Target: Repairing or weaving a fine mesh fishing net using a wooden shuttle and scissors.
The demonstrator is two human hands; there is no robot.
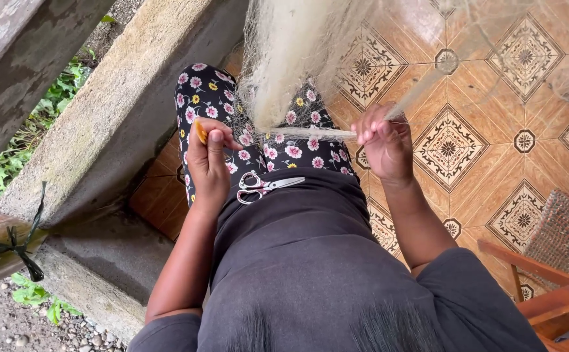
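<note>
A pale, fine-meshed fishing net (291, 58) hangs down from above onto my lap. My right hand (383, 143) is closed around a gathered, stretched strand of the net, pulling it taut to the right. My left hand (207, 160) grips a small yellow netting needle (201, 132) between thumb and fingers, just left of the net's bunched edge. A pair of small scissors (266, 186) with white handles lies on my lap, on the floral-patterned dark trousers between both hands.
A low concrete wall (102, 130) runs along my left, with greenery and gravel beyond it. Patterned orange floor tiles (486, 130) spread to the right. A wooden chair with woven seat (552, 261) stands at the lower right.
</note>
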